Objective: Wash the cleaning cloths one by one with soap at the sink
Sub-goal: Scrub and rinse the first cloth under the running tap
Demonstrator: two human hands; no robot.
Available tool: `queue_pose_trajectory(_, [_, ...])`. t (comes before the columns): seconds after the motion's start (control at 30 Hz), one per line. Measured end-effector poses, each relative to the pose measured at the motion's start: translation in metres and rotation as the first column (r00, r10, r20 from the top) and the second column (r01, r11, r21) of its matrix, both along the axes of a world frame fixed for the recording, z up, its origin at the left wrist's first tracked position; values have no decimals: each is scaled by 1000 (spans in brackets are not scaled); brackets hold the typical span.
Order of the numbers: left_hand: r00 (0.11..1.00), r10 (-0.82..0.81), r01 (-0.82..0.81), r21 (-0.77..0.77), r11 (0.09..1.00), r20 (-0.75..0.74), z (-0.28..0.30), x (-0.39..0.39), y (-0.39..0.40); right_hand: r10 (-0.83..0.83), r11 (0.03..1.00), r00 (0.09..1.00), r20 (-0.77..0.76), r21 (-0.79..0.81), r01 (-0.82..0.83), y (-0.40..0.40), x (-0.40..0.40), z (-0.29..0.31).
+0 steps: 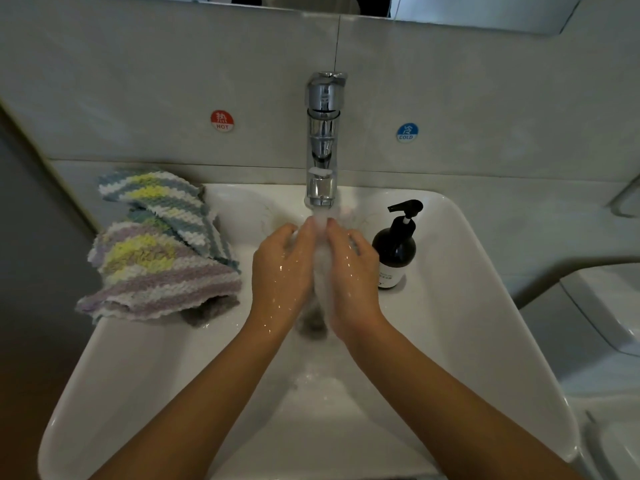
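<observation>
Item: pale, sodden fuzzy cloth (320, 271), bunched under the chrome tap's (322, 140) stream over the white basin (138, 375). My left hand (282, 271) and right hand (353, 271) clasp it between curled fingers. I expect it limp, heavy, slippery; best gripped mid-bunch. Striped knitted cloths (156, 244) wait on the left rim; black pump soap bottle (396, 247) stands right.

Sink (485, 306): white. Tap (322, 140): chrome. Soap bottle (396, 247): black, white label. Upper cloth (166, 202): blue, white, yellow stripes. Lower cloth (152, 275): lilac, white, yellow stripes. Stickers: red (222, 120), blue (407, 132).
</observation>
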State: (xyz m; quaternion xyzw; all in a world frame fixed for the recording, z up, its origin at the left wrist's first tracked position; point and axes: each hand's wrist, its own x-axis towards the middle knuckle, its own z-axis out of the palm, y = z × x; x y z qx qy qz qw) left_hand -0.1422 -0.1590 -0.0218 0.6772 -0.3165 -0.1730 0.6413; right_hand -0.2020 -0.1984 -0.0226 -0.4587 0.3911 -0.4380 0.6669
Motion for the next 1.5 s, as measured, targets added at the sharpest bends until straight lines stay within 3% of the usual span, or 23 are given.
queue_pose_trajectory(0.3, [993, -70, 76, -62, 995, 93, -2, -4, 0, 84, 994, 994, -66, -65, -88, -1, -1, -5])
queue_pose_trajectory(0.4, [997, -41, 41, -3, 999, 58, 0, -2, -2, 90, 990, 992, -86, -103, -99, 1, 1, -6])
queue_pose_trajectory(0.57, [987, -31, 13, 119, 993, 157, -5, 4, -2, 69, 994, 991, -116, -75, -78, 4, 4, -7])
queue_pose_trajectory(0.67, [999, 42, -39, 134, 990, -20, -6, 2, -4, 58, 994, 969, -240, -76, -79, 1, 5, -4])
queue_pose_trajectory(0.77, [998, -1, -10, 180, 984, 63, -7, 0, -6, 73, 985, 953, -294, -128, -115, -3, 9, -6])
queue_pose_trajectory(0.97, [998, -41, 39, -41, 998, -52, 3, -6, 2, 80, 995, 975, -207, -46, -91, 0, 3, -6])
queue_pose_trajectory(1.17, [998, -24, 16, -142, 990, -55, 10, -4, 4, 324, 903, 946, 24, 289, -317, 3, -3, 0])
queue_pose_trajectory(1.3, [996, 30, -19, -127, 992, 89, 7, -5, 5, 387, 880, 922, 29, 288, -378, 3, -5, 2])
queue_pose_trajectory(1.37, [996, 31, -19, -134, 991, 85, 6, -5, 5, 371, 895, 929, -21, 276, -351, 3, -4, 3])
queue_pose_trajectory(1.5, [1000, -4, 6, -56, 998, 27, -1, 0, 2, 182, 966, 981, -62, 196, -166, -1, 0, -3])
